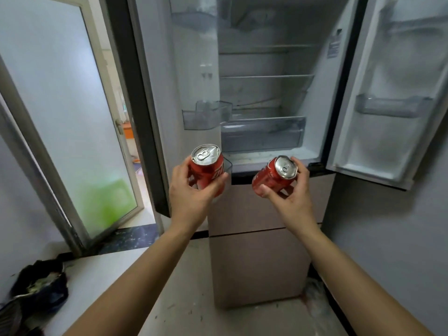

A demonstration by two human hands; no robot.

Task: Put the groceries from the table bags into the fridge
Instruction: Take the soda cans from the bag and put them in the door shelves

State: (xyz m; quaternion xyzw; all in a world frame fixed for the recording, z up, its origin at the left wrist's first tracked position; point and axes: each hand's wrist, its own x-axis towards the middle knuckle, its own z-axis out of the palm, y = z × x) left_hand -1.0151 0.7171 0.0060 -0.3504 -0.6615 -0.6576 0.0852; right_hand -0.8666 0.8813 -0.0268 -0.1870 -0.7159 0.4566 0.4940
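left fingers [213, 184]: wrapped round upright can [206, 169]
right fingers [301, 170]: wrapped round tilted can [269, 174]
handling: I reckon rigid, slick, hefty; keep side grips

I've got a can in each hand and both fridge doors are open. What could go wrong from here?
1. The right can sits tilted in the right hand, held mostly by thumb and fingertips, so it could slip.
2. The left hand grips the left can too, so no hand is free to catch a drop.
3. The door bin juts out beside the opening, and the left can might knock it going in.
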